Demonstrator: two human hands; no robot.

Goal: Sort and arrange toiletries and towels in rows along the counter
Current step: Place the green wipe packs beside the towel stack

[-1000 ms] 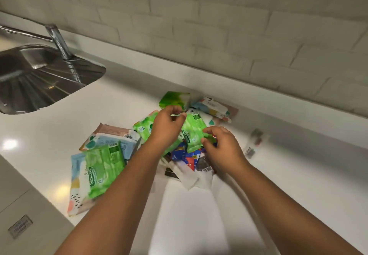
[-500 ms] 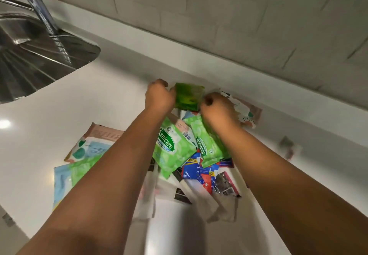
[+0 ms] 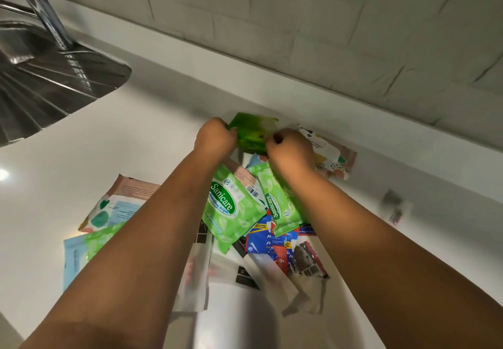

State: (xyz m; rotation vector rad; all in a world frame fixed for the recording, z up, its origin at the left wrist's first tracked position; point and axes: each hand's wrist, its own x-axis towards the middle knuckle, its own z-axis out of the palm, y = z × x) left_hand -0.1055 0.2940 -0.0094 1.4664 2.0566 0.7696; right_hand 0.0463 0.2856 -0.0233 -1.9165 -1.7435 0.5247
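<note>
Both hands grip the dark green pack at the counter's back edge, by the wall: left hand curled on its left end, right hand curled on its right end. Pack is just behind the heap. Two Sanicare wipes packs lie under the wrists, blue sachets nearer the front edge. Patterned pack just right of the right hand. Sink at the back-left corner.

Sink: cut off by left edge.
Small packet: blurred, print unreadable.
Blue pack: partly hidden under left forearm.
Fingertips, both hands: hidden behind green pack.
</note>
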